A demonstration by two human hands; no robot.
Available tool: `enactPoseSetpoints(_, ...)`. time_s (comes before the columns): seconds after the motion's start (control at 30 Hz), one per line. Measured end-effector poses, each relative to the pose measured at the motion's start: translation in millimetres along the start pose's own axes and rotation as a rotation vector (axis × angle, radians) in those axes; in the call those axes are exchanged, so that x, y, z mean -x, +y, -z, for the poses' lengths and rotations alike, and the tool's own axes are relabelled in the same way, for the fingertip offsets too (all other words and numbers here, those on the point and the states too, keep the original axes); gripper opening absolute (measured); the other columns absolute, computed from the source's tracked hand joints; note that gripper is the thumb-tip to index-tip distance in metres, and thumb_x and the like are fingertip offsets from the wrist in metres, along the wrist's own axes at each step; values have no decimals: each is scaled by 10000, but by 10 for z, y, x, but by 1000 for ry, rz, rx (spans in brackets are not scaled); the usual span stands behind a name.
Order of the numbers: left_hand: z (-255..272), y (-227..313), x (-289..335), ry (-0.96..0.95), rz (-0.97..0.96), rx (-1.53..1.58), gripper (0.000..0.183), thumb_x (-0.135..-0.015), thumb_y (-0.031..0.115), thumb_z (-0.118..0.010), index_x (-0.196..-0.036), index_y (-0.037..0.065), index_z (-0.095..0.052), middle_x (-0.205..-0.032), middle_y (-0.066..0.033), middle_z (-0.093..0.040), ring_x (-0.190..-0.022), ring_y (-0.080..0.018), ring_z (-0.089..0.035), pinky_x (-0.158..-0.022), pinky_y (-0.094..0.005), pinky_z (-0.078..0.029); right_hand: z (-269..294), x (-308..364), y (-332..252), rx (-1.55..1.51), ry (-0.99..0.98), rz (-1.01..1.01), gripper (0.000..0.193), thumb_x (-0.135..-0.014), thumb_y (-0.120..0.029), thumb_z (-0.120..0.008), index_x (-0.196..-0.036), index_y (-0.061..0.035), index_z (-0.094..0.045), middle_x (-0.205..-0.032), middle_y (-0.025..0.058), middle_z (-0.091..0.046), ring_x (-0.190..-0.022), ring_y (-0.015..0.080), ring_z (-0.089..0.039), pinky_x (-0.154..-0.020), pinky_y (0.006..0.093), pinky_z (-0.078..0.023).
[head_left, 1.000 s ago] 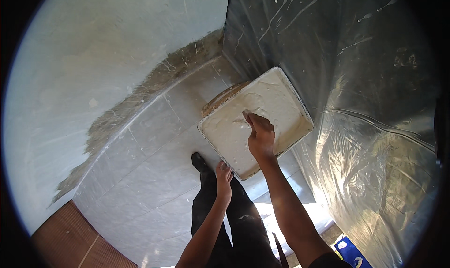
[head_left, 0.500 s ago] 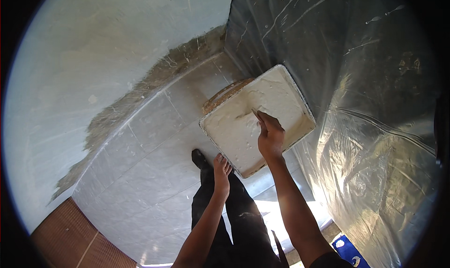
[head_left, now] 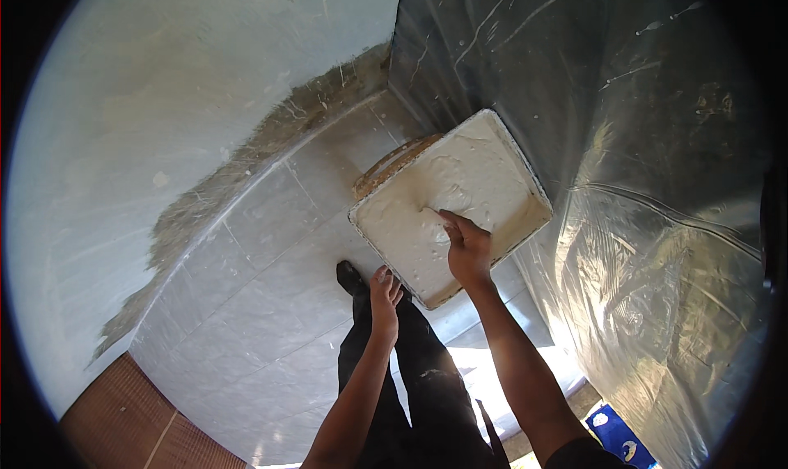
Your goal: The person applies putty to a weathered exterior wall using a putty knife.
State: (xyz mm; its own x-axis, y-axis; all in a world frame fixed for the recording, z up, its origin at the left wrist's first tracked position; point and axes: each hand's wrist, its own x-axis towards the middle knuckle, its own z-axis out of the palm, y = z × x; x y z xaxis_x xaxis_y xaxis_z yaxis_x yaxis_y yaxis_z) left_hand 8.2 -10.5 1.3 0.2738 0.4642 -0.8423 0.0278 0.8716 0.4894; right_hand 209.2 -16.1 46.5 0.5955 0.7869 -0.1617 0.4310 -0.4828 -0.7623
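Note:
A rectangular tub [head_left: 376,247] with a white-crusted rim holds a thick, creamy white paste [head_left: 480,161]. My right hand [head_left: 469,249] is over the tub, closed round a pale stick-like tool [head_left: 431,214]. The tool's far end is sunk in the paste, so its full shape is hidden. Below the tub's near-left rim is my left hand [head_left: 384,301], its fingers loosely bent and a little apart. They are close against the tub's outer side, and I cannot tell whether they touch it.
A brown rounded object [head_left: 394,167] shows beneath the tub's far-left side. Grey tiles [head_left: 254,305] cover the floor. A pale wall [head_left: 197,67] with a rough, bare lower strip stands at left. Dark plastic sheeting [head_left: 624,141] hangs at right. Brown ribbed material [head_left: 135,416] lies at lower left.
My right hand has shifted slightly left and nearer. The tool's visible part has moved left and nearer through the paste, leaving fresh ripples. My left hand has barely moved.

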Motion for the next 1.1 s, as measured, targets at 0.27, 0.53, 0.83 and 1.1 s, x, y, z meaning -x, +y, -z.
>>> enactPoseSetpoints(0.27,132,-33,-79,-45,-22,-42,748,-966,560,-521,-1549,153,-291,-1624,-209,-266,-1461,-371,-348,-1178,-510,-260,84,-162,31,-22,173,-63,247,-912,23,-623,-1134,-23,-720,-1065,181,-731,-996,326,-706,-868,391,-564)
enactPoseSetpoints(0.53,-28,47,-35,-64,28,1,756,-972,577,-507,-1535,114,-308,-1604,-178,-332,-1434,-351,-384,-1175,-506,-255,190,-153,48,-173,327,-242,268,-900,15,-629,-1136,-58,-731,-1022,183,-730,-959,364,-701,-854,415,-558)
enactPoseSetpoints(0.83,-107,52,-83,-124,-29,99,644,-1002,541,-490,-1485,129,-380,-1448,-116,-530,-1335,-298,-491,-1107,-484,-338,154,-146,146,111,378,-133,225,-956,-52,-621,-1152,-60,-732,-1051,195,-732,-931,286,-723,-836,355,-550)
enactPoseSetpoints(1.1,-94,55,-61,-152,-16,171,537,-1018,500,-493,-1416,144,-433,-1393,-86,-570,-1289,-269,-525,-1075,-461,-381,209,73,263,90,306,-163,239,-926,-15,-627,-1136,-65,-731,-1073,184,-732,-1003,330,-713,-880,391,-548)
